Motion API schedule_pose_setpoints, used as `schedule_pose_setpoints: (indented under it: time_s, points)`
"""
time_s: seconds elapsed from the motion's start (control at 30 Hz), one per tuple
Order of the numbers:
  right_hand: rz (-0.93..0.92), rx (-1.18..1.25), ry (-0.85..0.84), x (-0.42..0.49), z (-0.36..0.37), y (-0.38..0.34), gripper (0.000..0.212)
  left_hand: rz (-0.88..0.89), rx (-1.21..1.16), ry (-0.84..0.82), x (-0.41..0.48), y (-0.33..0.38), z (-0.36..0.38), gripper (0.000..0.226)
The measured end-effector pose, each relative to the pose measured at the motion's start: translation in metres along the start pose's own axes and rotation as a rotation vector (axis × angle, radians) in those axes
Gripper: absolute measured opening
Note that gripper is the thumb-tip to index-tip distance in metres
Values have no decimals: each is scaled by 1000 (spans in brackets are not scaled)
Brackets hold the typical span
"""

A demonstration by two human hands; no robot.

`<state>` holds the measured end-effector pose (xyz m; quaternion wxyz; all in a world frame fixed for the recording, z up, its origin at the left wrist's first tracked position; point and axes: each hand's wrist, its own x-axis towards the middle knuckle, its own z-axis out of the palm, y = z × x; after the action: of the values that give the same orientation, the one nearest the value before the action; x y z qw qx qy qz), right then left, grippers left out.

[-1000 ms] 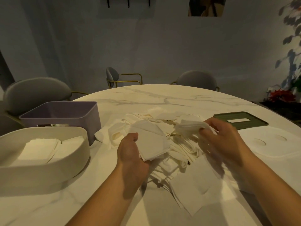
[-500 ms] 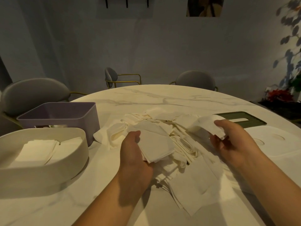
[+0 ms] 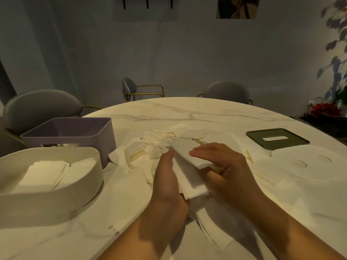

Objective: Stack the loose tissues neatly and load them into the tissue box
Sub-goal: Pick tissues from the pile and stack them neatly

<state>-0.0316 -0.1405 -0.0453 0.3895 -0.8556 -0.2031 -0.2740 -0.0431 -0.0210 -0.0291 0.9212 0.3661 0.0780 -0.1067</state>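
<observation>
Cupped in the left hand (image 3: 167,184), the tissue stack (image 3: 191,181) hovered over the loose tissues (image 3: 135,152); the right hand (image 3: 229,171) pinched its top sheet. Best squared edge-to-edge before going into the cream tissue box (image 3: 80,192).

nothing to read in this shot: not a word, number or logo comes through on anything in view. the picture on the wall (image 3: 237,7) is too dim and blurred to give up any lettering.
</observation>
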Motion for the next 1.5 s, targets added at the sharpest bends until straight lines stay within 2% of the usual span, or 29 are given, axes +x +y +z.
schedule_pose_setpoints:
  time_s: [0.1,0.27,0.37,0.5,0.63,0.7,0.77,0.83,0.9,0.97,1.07,1.1,1.17,1.23,1.37,1.5]
  points:
    - [-54,-3,43,1,-3,-1,29,10,10,9,2,-1,-3,34]
    - [-118,-108,84,-2,-2,-4,33,21,17,29,-2,-3,-1,34]
    - [-196,-215,-44,-6,-1,-12,35,37,-13,18,-8,6,3,34]
    - [-201,-273,-245,-7,0,-17,39,60,53,79,-12,11,1,19]
    - [-30,-139,-429,-19,-3,-19,36,16,105,161,-16,5,-10,15]
    - [114,81,-312,-28,-2,-30,31,16,118,216,-20,4,-13,12]
    - [262,286,-42,-33,0,-40,34,23,124,213,-28,6,-13,22]
    - [388,286,131,-35,1,-48,35,32,125,194,-37,5,-15,21]
    - [497,251,142,-38,1,-54,46,27,59,166,-48,4,-15,15]
    - [602,356,88,-45,-1,-59,55,54,26,115,-58,1,-14,12]
    - [678,610,45,-57,-3,-63,41,136,-20,58,-66,-6,-19,7]
    - [677,662,67,-59,-3,-61,37,177,5,55,-66,-8,-23,9]
    - [673,763,127,-64,-7,-60,35,265,108,22,-69,-7,-36,35]
    - [651,796,146,-66,-12,-58,35,281,244,7,-71,-1,-50,58]
    - [524,660,18,-75,-13,-55,36,346,661,40,-76,11,-69,52]
    - [424,496,-141,-80,-7,-50,39,346,755,-25,-74,9,-73,57]
